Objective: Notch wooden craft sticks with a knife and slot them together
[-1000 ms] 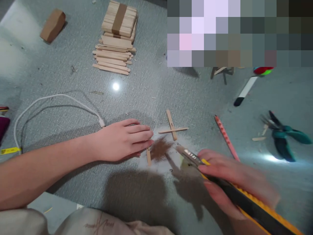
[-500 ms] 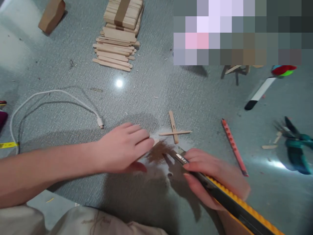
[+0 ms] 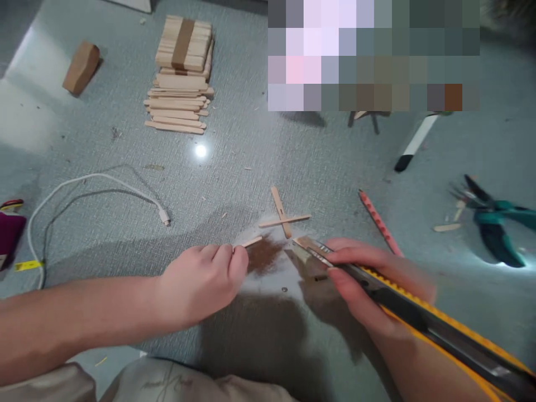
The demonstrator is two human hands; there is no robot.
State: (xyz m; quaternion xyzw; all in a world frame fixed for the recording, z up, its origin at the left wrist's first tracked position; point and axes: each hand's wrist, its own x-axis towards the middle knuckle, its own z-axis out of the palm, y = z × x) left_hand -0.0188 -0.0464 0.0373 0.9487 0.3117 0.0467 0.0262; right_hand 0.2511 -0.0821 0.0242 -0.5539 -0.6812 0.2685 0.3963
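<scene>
Nearest to me, at the bottom of the view, lie the pale trousers (image 3: 188,385) of a seated lap. Just beyond, I see the right hand (image 3: 385,265) wrapped around a yellow and black knife (image 3: 410,311), thumb on one side and fingers on the other, the blade end pointing inward over the desk (image 3: 234,187). Whether the blade touches anything, I cannot tell. Opposite it, I have the left hand (image 3: 205,285) curled narrow, pinching a thin wooden stick (image 3: 253,242); only one end pokes out past the fingers, above a brown stain (image 3: 267,258).

A little farther, two crossed sticks (image 3: 285,219) lie one over the other, near the knife's tip but apart from it. Off to the right I make out a red pencil (image 3: 379,222), then teal-handled pliers (image 3: 488,215) beside small wood scraps (image 3: 446,228). Over to the left, a white cable (image 3: 100,175) arcs toward a purple thing (image 3: 10,234) cut off by the frame.

Farther out, a white pen (image 3: 419,139) with a black end lies slanted. At the back I find loose sticks (image 3: 178,105), a banded bundle (image 3: 184,43) right behind them, and a brown block (image 3: 81,68) to their left.
</scene>
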